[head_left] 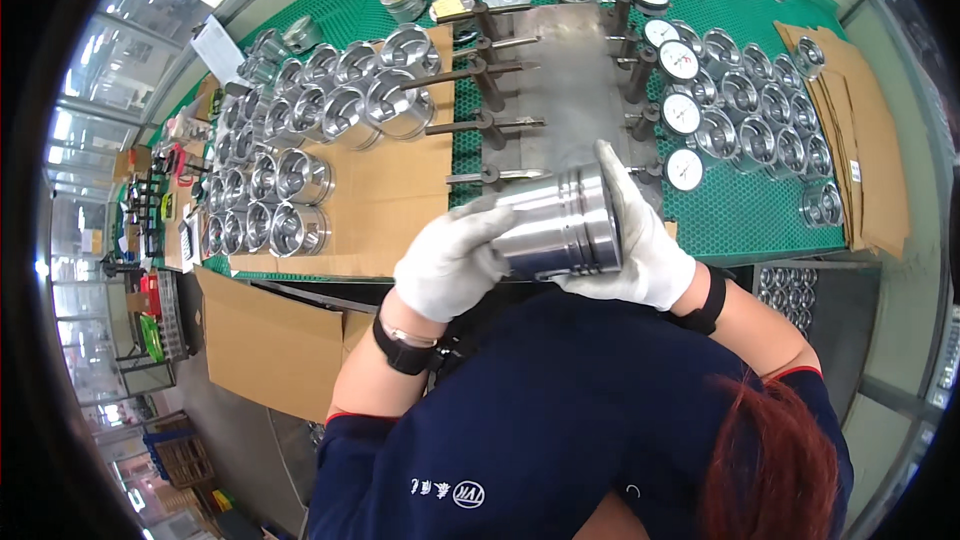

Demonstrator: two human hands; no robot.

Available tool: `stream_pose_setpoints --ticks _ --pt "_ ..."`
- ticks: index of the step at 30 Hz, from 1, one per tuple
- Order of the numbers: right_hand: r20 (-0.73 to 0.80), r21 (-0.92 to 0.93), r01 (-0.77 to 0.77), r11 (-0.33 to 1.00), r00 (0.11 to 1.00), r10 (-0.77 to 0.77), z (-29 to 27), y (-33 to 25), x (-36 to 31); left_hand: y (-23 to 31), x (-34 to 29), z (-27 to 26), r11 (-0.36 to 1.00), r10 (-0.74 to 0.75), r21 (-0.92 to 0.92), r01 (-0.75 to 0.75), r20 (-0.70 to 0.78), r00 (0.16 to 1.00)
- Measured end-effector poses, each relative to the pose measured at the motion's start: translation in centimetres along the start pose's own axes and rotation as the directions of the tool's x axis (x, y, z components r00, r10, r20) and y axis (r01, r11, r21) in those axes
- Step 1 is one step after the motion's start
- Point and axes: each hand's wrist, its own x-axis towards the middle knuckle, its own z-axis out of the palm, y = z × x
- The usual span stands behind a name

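Observation:
A shiny metal piston (560,225) lies on its side between my two white-gloved hands, above the front edge of the bench. Dark ring grooves circle its right end. My left hand (452,258) is closed round the skirt end, fingers over the top. My right hand (640,250) grips the grooved end, its thumb pointing up along the flat face and its fingers underneath. Just beyond the piston stands a steel gauge plate (570,80) with dark posts and rods along its sides. Several round dial gauges (682,113) line its right side.
Many pistons (350,117) stand in rows on cardboard (390,230) to the left. More pistons (755,143) stand at right on the green mat (715,225), beside stacked cardboard (880,160). Several pistons with yellow labels (402,0) sit at the back. A clipboard (218,52) leans at far left.

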Motion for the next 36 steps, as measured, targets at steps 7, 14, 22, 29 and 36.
stream_pose_setpoints --ticks 7,14,22,29,36 --pt "0.021 -0.637 -0.018 0.771 0.999 0.041 -3.4 0.2 1.0 -2.2 3.3 -0.9 0.112 0.291 0.980 -0.165 0.127 0.948" --pt "0.008 -0.619 0.091 0.780 0.994 -0.110 -3.2 1.4 1.1 -4.7 7.2 -0.7 -0.376 0.461 0.843 -0.385 0.531 0.711" --pt "0.078 0.183 -0.704 0.687 0.706 0.703 -2.5 2.2 -2.1 -5.3 9.4 -1.6 -0.323 0.509 0.855 -0.407 0.519 0.687" --pt "0.029 0.216 -0.689 0.692 0.713 0.701 -2.3 3.0 -2.2 -5.0 10.4 -1.6 -0.217 0.512 0.878 -0.426 0.474 0.716" --pt "0.065 0.286 -0.734 0.616 0.656 0.752 -2.6 2.6 -1.8 -4.8 10.5 -1.0 -0.263 0.539 0.854 -0.449 0.516 0.665"
